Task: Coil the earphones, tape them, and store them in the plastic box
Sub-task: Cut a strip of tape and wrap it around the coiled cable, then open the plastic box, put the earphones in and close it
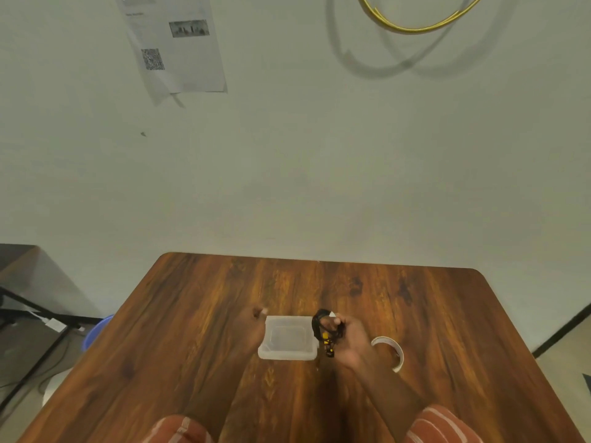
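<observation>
While the left hand rests open against the plastic box, apparently steadying it, the right hand grips the coiled earphones just beside its rim (tape unconfirmed), tape roll on the tabletop beyond.

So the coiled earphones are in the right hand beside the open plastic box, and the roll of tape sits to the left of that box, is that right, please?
Not quite: the head view shows the roll of tape to the right of the plastic box, beyond the right hand. The rest holds: the coiled earphones are in that hand, beside the open box.
</observation>
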Demonstrator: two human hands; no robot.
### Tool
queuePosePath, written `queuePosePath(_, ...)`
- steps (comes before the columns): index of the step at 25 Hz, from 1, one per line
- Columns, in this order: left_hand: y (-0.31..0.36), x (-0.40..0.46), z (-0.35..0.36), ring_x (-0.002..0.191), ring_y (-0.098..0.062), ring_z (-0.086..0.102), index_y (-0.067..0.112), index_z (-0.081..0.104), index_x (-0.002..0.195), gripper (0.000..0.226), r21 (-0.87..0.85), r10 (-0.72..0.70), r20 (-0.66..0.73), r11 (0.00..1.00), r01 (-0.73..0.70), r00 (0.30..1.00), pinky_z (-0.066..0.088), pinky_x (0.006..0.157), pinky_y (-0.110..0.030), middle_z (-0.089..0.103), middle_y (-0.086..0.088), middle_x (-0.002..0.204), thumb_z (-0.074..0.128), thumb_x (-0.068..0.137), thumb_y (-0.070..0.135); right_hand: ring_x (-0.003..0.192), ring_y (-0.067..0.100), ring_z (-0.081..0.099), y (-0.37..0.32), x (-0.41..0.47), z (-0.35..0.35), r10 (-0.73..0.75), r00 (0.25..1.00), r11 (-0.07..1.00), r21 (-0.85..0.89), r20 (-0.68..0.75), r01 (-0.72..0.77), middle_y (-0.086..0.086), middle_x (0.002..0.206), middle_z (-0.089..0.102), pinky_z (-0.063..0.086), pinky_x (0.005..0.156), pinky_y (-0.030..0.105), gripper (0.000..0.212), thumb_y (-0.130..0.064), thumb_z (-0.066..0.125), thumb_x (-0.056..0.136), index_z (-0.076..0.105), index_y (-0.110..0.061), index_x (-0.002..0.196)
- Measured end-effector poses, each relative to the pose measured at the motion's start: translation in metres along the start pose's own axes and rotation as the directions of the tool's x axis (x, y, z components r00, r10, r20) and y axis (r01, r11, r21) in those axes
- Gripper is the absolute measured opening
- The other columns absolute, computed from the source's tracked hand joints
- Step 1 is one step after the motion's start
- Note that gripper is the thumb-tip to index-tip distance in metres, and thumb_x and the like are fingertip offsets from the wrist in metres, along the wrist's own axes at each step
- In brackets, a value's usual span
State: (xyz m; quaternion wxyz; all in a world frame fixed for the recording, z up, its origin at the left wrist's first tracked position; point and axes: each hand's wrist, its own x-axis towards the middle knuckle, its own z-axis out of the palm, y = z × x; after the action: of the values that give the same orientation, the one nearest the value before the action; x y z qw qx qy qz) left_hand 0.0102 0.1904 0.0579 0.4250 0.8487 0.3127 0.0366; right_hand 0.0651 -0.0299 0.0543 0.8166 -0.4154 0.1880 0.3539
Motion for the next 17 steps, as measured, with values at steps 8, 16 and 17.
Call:
queuePosePath(8,-0.029,0.000,0.025,0.119,-0.024,0.059,0.012,0.052,0.131,0.032,0.089,-0.169,0.224,0.984,0.152,0.960,0.047,0.097,-0.029,0.058,-0.004,0.123,0.050,0.101,0.021,0.061,0.021,0.050,0.040,0.059,-0.021,-0.002,0.946,0.954,-0.284,-0.323,-0.095,0.006,0.067,0.057,0.035,0.054,0.030,0.034,-0.028,0.049,0.084,0.049,-0.021,0.051)
queuePosePath(16,-0.052,-0.023,0.080,0.103,-0.018,0.068,0.018,0.063,0.124,0.030,0.100,-0.169,0.053,0.981,0.164,0.984,0.052,0.095,-0.032,0.071,-0.004,0.117,0.052,0.099,0.030,0.085,0.026,0.064,0.051,0.035,-0.066,-0.017,0.929,0.983,-0.175,-0.369,-0.052,0.013,0.088,0.069,0.053,0.081,0.041,0.030,-0.022,0.046,0.098,0.066,-0.007,0.082)
queuePosePath(17,-0.052,-0.030,0.086,0.104,-0.020,0.068,0.015,0.064,0.124,0.031,0.091,-0.148,0.051,0.986,0.143,0.988,0.053,0.094,-0.032,0.071,-0.005,0.117,0.053,0.099,0.027,0.076,0.024,0.060,0.054,0.024,-0.071,-0.017,0.915,0.982,-0.177,-0.404,-0.059,0.012,0.083,0.065,0.050,0.069,0.038,0.030,-0.023,0.044,0.098,0.062,-0.010,0.078)
